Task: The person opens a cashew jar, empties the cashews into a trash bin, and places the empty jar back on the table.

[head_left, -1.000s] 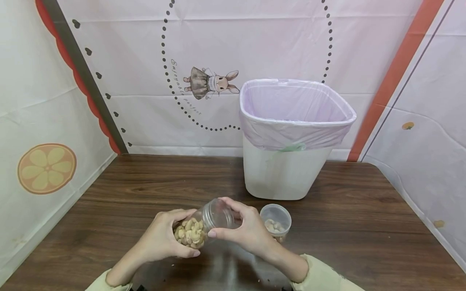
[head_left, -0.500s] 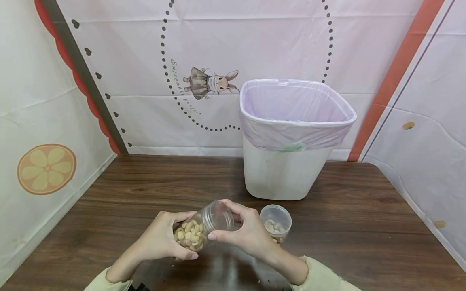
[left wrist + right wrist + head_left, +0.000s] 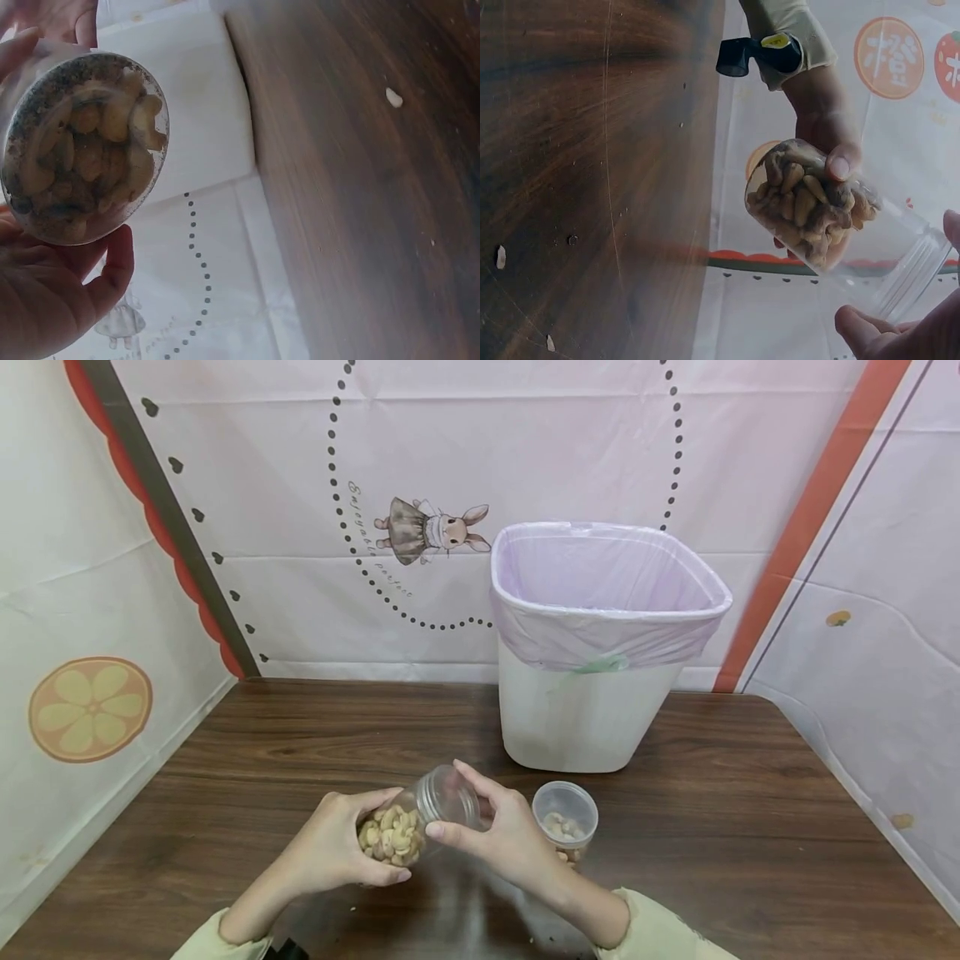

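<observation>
Up close, the left hand (image 3: pixel 337 843) curls round the base of a clear jar (image 3: pixel 416 822) of cashews held tilted above the desk (image 3: pixel 225 777), while the right hand (image 3: pixel 502 835) cups its capped end, thumb and fingers bent round it. Just beyond the right hand stands a small tub (image 3: pixel 566 814), and farther back a lined bin (image 3: pixel 600 643).

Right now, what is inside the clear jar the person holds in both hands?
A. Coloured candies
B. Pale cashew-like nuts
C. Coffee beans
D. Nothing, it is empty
B: the jar, tilted on its side, shows pale curved nuts piled at its bottom end, where the left hand holds it, while the right hand curls round its ribbed mouth.
</observation>
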Tool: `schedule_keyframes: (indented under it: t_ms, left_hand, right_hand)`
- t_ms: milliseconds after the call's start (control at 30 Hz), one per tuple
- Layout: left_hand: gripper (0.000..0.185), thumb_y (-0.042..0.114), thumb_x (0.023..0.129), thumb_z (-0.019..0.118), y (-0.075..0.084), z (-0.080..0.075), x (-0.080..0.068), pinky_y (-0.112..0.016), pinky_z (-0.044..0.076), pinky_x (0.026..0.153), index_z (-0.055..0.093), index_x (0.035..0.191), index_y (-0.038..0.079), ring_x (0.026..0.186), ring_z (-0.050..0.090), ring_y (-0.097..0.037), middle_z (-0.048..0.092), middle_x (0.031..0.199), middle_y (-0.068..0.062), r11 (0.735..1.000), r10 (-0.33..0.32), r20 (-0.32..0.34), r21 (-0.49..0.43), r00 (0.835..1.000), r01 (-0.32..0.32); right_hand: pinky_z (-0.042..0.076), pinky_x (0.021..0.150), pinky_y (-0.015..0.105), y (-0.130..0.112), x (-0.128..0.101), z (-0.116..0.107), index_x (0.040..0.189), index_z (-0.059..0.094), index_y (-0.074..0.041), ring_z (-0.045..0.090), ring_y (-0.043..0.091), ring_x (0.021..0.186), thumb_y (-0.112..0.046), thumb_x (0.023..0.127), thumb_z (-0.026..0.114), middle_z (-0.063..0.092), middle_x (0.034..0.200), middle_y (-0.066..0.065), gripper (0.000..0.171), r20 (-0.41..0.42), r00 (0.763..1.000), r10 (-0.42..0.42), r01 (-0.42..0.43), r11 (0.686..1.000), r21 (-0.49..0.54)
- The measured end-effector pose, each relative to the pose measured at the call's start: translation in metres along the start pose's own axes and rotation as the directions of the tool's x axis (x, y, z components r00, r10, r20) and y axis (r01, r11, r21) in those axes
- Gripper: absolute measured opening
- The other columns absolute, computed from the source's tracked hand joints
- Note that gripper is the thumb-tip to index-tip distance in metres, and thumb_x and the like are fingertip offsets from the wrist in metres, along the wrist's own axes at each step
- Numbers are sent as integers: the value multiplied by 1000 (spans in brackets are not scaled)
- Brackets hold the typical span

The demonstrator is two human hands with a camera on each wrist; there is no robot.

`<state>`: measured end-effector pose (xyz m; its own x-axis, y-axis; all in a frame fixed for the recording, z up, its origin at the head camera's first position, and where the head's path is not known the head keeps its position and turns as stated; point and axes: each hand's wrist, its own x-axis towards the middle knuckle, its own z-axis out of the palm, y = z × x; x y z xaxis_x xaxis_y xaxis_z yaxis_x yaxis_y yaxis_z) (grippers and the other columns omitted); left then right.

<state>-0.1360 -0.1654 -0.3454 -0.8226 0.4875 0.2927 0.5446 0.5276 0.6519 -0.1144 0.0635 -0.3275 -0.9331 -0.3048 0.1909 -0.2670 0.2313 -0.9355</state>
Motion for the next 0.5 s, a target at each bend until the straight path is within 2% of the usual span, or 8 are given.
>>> schedule_keyframes:
  t_ms: [100,267,367,500]
  left_hand:
    - [77,34,51,85,2,1,1,-21,48,58,60,118,8,67,55,-1,65,85,10,998,-1,-43,70,999,4]
    - [79,39,47,85,4,3,2,-19,44,57,61,118,15,67,51,0,64,85,13,977,32,-106,214,994,-8]
    - [76,38,48,85,3,4,2,-19,44,57,61,117,15,67,51,0,63,83,14,976,29,-112,219,993,-4]
    - [73,40,50,85,2,4,1,-21,43,58,62,114,16,69,51,-1,62,84,13,972,23,-127,237,992,8]
  right_hand:
    - [47,87,33,2,2,1,136,41,-10,58,14,105,-34,75,73,58,122,1,73,-12,1000,5,-5,1000,-8]
    - [45,88,33,4,5,2,136,41,-7,57,12,105,-33,72,75,60,119,-1,77,-32,999,2,-3,1000,-27]
    - [45,87,34,4,6,3,135,41,-6,57,13,104,-34,72,75,60,119,1,77,-36,999,13,-14,999,-33]
    - [45,88,34,5,6,4,136,39,-4,57,15,105,-37,72,74,59,120,4,79,-16,999,43,-43,999,10]
